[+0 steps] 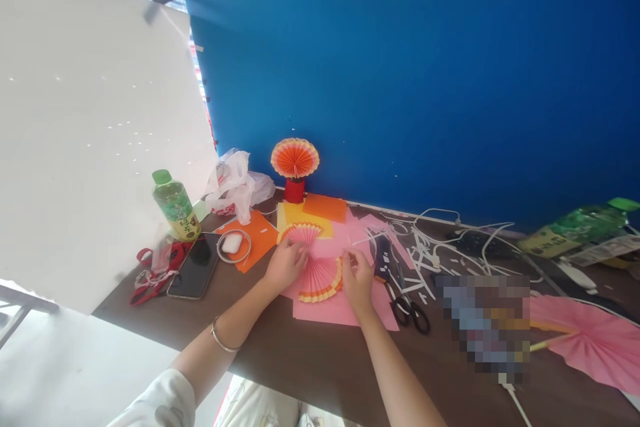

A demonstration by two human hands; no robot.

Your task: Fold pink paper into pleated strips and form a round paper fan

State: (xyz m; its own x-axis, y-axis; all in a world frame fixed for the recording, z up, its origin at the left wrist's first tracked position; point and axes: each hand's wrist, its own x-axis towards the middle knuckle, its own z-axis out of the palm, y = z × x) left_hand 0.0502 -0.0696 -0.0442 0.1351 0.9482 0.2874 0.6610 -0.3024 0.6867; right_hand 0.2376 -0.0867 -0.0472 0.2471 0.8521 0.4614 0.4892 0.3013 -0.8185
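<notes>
A pleated pink paper fan point(320, 278) with an orange and yellow scalloped rim is spread between my hands. My left hand point(287, 265), a bangle on its wrist, pinches it near its centre. Another pleated section point(303, 233), with the same rim, spreads out just beyond those fingers; whether the two are joined is hidden. At the fan's right edge is my right hand point(359, 278), its fingers curled together. Whether anything is between those fingertips is too small to see. Pink paper sheets point(320, 315) lie beneath, with yellow paper point(323, 228) behind.
A finished round fan point(295, 159) stands on a red holder point(295, 191) by the blue panel. Black-handled scissors point(411, 313), paper scraps and white cables lie right. A phone point(195, 268), a bottle point(176, 205) and a plastic bag point(237, 183) are left. A large pink fan point(595, 340) lies far right.
</notes>
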